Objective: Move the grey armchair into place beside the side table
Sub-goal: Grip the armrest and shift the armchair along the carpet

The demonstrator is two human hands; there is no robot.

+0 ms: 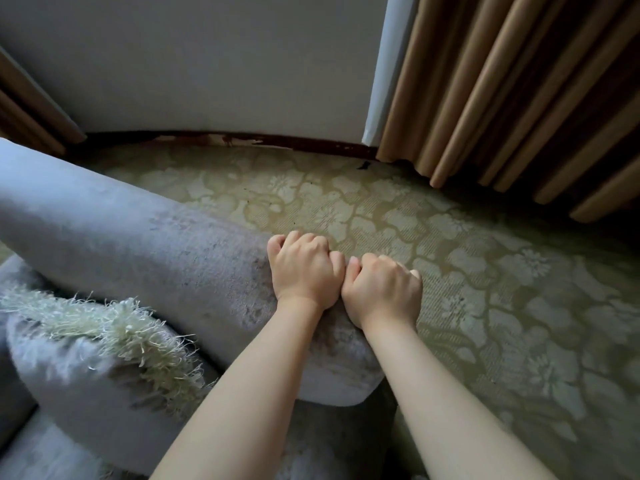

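Nearest, at 7 o'clock, a grey cushion (86, 358) with a pale fringe lies on the seat of the grey armchair (138, 244). 2 bare forearms reach over the chair toward 12 o'clock.

The padded armrest is the part in hand. Its long axis runs from a rounded end at 5 o'clock up and away toward 10 o'clock. Both hands sit on it near that rounded end, side by side, with the thumbs touching. The left hand (304, 268) is a little farther along the armrest, and the right hand (384, 289) is closer to the end. Each is clenched on the armrest, with fingers hooked over its outer edge and the fingertips hidden on the far side.

From this grip the bulk of the chair lies at 8 o'clock, on the left hand's side. Patterned carpet (485, 271) lies from 1 to 4 o'clock, on the right hand's side. Since the hold is at 1 end of the armrest, a sideways haul would probably swing the chair rather than slide it square.

Beyond the carpet a dark skirting (277, 140) runs under a pale wall (207, 64) at 12 o'clock, with a tan curtain (519, 81) at 2 o'clock. The side table is not in view, so I cannot tell which way the chair must go.
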